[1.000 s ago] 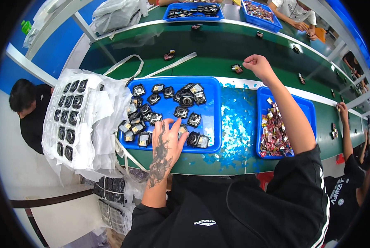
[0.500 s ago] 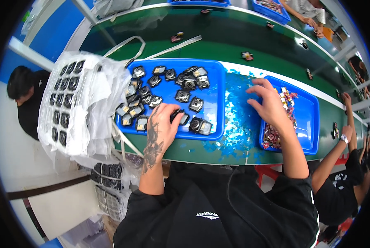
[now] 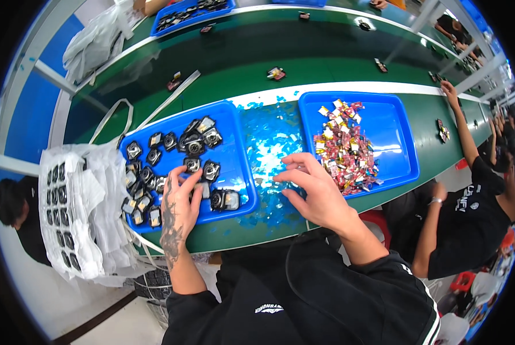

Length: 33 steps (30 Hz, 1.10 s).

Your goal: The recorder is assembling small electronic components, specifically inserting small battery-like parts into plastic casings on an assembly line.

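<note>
My tattooed left hand (image 3: pixel 180 198) is over the left blue tray (image 3: pixel 230 150), its thumb and index finger apart. Just beyond the fingertips lie small black camera-like modules with round lenses, one of them a module (image 3: pixel 211 170) near the tray's middle. My right hand (image 3: pixel 315 192) hovers between the two trays, fingers curved and apart, with nothing visible in it. Under and beyond it, blue film scraps (image 3: pixel 269 146) cover the green table. Beside that hand stands the right blue tray (image 3: pixel 391 144), holding a heap of small red circuit boards (image 3: pixel 349 150) with yellow and white bits.
A stack of white plastic trays (image 3: pixel 90 213) with black parts stands at the left. Beyond a white rail (image 3: pixel 378 87), a green conveyor belt (image 3: pixel 234 63) carries scattered small boards (image 3: pixel 276 73). At the right, a co-worker's arm (image 3: pixel 462 123) reaches toward the belt. Another person sits far left.
The view has turned right, so trays and stack appear further left and lower. My right hand has moved from the right tray's edge to the scraps between the trays.
</note>
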Motion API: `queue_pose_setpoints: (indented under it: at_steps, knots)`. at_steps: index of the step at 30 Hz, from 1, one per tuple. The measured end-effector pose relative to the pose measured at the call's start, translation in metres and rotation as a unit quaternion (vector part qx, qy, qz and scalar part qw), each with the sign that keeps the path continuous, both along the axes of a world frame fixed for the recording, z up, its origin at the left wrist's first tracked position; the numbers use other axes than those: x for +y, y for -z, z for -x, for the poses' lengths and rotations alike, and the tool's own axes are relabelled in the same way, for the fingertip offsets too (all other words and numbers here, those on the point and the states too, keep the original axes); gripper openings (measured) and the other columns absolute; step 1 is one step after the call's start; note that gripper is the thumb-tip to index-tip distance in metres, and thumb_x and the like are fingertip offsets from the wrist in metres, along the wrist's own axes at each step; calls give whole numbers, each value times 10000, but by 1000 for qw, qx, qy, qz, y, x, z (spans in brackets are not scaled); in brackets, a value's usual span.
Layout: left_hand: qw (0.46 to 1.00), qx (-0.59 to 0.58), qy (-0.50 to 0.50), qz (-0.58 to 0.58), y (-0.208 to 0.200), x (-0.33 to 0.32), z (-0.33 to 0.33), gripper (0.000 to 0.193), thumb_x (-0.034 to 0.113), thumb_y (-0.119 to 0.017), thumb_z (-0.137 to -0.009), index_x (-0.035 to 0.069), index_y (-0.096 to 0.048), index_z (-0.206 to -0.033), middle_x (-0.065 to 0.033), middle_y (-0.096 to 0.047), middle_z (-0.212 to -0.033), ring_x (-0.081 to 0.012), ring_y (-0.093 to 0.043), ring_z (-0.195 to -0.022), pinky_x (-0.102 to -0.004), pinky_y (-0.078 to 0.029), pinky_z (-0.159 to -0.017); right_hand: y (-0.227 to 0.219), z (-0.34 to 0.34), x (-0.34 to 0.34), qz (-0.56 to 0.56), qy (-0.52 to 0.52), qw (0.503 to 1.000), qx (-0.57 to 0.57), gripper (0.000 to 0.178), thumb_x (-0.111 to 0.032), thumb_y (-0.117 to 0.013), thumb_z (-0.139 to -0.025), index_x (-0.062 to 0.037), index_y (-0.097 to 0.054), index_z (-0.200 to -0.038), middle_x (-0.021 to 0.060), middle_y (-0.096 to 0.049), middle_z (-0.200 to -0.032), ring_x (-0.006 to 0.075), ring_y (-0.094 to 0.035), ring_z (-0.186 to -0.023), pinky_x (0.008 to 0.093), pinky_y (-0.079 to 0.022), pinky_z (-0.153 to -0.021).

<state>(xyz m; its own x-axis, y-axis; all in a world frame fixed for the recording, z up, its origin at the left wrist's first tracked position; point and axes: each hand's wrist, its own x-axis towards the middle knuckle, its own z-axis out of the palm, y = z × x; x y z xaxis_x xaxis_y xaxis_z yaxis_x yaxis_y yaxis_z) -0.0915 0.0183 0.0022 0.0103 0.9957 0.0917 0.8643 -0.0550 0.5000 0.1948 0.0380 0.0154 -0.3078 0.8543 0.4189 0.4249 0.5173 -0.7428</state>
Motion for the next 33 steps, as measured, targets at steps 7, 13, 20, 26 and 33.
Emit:
queue_pose_setpoints:
  at_steps: [7, 13, 20, 26, 33]
  knots:
    - [997, 46, -44, -36, 0, -7, 4, 186, 83, -748, -755, 56, -687, -928, -134, -552, -1208, -323, -536, -1037, -432, -456, -896, -6, -103, 55, 13, 244, 965, -98, 101, -69, -700, -812, -27, -681, -902, 129, -647, -861, 310, -623, -835, 388, -497, -787]
    - [981, -157, -53, -103, 0, -1, -6, 144, 39, -693, -827, 25, -609, -944, -150, -628, -1113, -277, -605, -1007, -370, -476, -896, 9, -134, 86, 59, 150, 966, -200, 109, -99, -714, -803, -12, -672, -854, 143, -638, -950, 319, -588, -955, 410, -460, -865]
    - [559, -825, -48, 72, -2, 1, -43, 270, 42, -551, -946, 44, -500, -1211, -122, -615, -974, -244, -671, -830, -399, -603, -775, -6, -113, 64, 176, 147, 964, 134, 104, -14, -699, -834, 5, -622, -902, 29, -640, -830, 94, -598, -760, 237, -482, -696]
    - [715, -687, 32, 122, -17, 28, -113, 391, 63, -541, -949, 62, -516, -1339, -27, -555, -1015, -98, -539, -841, -257, -498, -745, -27, -79, 36, 236, 52, 932, 270, 136, 55, -692, -828, 3, -586, -895, 24, -632, -830, 59, -586, -735, 189, -466, -666]
    - [902, -405, 151, 12, -30, 30, -138, 206, 129, -729, -821, 58, -701, -1012, -107, -566, -1001, -221, -587, -956, -332, -499, -788, -28, -45, 26, 295, -48, 921, 248, 127, 54, -703, -819, 6, -599, -875, 17, -618, -825, 54, -579, -757, 189, -447, -672]
